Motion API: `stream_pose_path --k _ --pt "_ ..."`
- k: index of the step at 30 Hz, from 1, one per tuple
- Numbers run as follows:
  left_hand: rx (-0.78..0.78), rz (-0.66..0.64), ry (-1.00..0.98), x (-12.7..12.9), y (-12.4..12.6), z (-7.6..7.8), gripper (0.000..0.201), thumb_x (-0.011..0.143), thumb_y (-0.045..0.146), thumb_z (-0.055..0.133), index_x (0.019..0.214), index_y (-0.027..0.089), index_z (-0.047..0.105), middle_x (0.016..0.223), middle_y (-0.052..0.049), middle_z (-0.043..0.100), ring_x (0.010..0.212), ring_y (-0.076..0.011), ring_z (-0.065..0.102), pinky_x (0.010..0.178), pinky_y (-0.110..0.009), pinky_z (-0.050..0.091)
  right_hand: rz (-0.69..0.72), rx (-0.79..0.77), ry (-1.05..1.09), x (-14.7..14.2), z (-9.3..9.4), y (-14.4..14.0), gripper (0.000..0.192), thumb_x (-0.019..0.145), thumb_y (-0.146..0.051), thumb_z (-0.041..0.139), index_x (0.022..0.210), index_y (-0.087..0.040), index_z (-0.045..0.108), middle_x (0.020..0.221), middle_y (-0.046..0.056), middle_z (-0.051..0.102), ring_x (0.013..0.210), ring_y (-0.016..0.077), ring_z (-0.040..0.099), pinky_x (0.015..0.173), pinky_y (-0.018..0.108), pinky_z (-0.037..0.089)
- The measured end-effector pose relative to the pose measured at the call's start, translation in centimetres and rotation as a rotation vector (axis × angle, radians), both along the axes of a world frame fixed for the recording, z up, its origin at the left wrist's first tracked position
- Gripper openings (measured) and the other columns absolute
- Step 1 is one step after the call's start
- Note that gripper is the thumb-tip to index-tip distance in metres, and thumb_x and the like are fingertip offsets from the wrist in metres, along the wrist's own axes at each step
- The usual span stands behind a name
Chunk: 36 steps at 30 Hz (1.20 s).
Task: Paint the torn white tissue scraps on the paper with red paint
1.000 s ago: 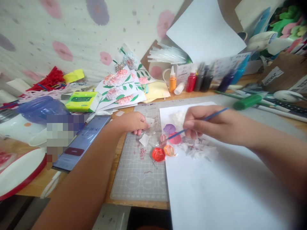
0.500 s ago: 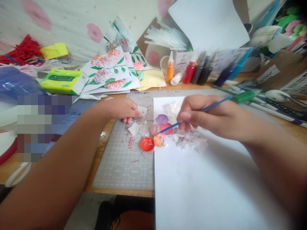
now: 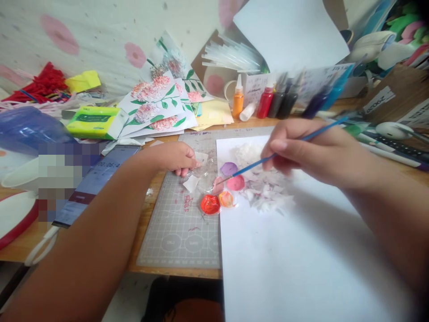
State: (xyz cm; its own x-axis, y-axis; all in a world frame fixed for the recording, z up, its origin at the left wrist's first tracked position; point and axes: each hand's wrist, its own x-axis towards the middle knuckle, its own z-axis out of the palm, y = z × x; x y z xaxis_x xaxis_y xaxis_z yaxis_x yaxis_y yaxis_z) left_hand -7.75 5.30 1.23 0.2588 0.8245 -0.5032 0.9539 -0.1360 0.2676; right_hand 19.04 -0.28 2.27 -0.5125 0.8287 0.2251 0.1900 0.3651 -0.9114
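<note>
My right hand [image 3: 311, 150] pinches a thin blue paintbrush [image 3: 258, 164], its tip at the pale pink blob among several paint blobs: purple [image 3: 229, 168], pink [image 3: 236, 183], orange [image 3: 226, 198] and red [image 3: 210, 204]. The blobs lie on a clear plastic sheet [image 3: 204, 172] that straddles the grey cutting mat [image 3: 187, 223] and a large white paper sheet [image 3: 295, 259]. My left hand [image 3: 176, 157] presses its curled fingers on the plastic's left edge. Crumpled white tissue [image 3: 268, 197] stained with pink lies on the paper under my right hand.
Paint bottles [image 3: 266, 102] in orange, red and dark colours stand at the back. Finished flower paintings [image 3: 157, 109] lean left of them, beside a green tissue pack [image 3: 95, 120]. A phone [image 3: 97, 179] lies left of the mat. Pens and a cardboard box [image 3: 385, 100] crowd the right.
My right hand has lifted and moved slightly right, so the brush now slants more steeply down to the paint. The left hand stays on the plastic. The view shifted a little.
</note>
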Motion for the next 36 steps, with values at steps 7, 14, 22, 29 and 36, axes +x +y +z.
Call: stream_pose_path --k 7,14,22,29,36 --pt "-0.044 0.016 -0.065 -0.6 0.4 -0.5 0.034 0.073 0.050 0.052 0.060 0.019 0.054 0.061 -0.002 0.065 0.055 -0.0127 0.054 0.054 -0.023 0.038 -0.087 -0.264 0.178 4.0 0.1 1.1 0.025 0.074 -0.033 0.065 0.066 -0.014 0.050 0.057 0.000 0.060 0.041 0.0024 0.042 0.040 0.021 0.021" --pt "-0.050 0.015 -0.099 -1.1 0.6 -0.7 0.031 0.073 0.047 0.054 0.058 0.019 0.052 0.059 -0.001 0.064 0.054 -0.0128 0.054 0.054 -0.023 0.040 -0.175 -0.333 0.163 6.6 0.1 2.0 0.029 0.068 -0.035 0.070 0.064 -0.014 0.051 0.053 -0.001 0.057 0.042 0.0028 0.043 0.044 0.024 0.017" --pt "-0.055 0.041 -0.087 -0.6 0.2 -0.3 0.032 0.072 0.046 0.055 0.056 0.019 0.051 0.057 0.000 0.062 0.051 -0.0111 0.050 0.053 -0.023 0.039 -0.204 -0.299 0.159 7.1 -0.6 2.6 0.026 0.084 -0.036 0.056 0.071 -0.014 0.049 0.066 -0.001 0.061 0.049 0.0005 0.040 0.050 0.026 0.021" --pt "-0.077 0.052 -0.117 -0.8 0.3 -0.4 0.029 0.073 0.044 0.054 0.058 0.019 0.050 0.057 0.001 0.061 0.052 -0.0106 0.051 0.053 -0.022 0.039 -0.182 -0.207 0.036 7.0 -0.9 2.6 0.021 0.083 -0.033 0.058 0.074 -0.014 0.054 0.068 0.001 0.059 0.052 0.0022 0.041 0.050 0.026 0.023" --pt "-0.074 0.067 -0.122 -0.9 0.2 -0.5 0.030 0.071 0.044 0.056 0.058 0.018 0.049 0.056 0.002 0.060 0.052 -0.0106 0.050 0.052 -0.022 0.039 -0.286 -0.126 0.107 8.2 -0.6 2.9 0.023 0.081 -0.035 0.060 0.071 -0.015 0.054 0.066 0.002 0.061 0.052 0.0041 0.049 0.050 0.023 0.031"
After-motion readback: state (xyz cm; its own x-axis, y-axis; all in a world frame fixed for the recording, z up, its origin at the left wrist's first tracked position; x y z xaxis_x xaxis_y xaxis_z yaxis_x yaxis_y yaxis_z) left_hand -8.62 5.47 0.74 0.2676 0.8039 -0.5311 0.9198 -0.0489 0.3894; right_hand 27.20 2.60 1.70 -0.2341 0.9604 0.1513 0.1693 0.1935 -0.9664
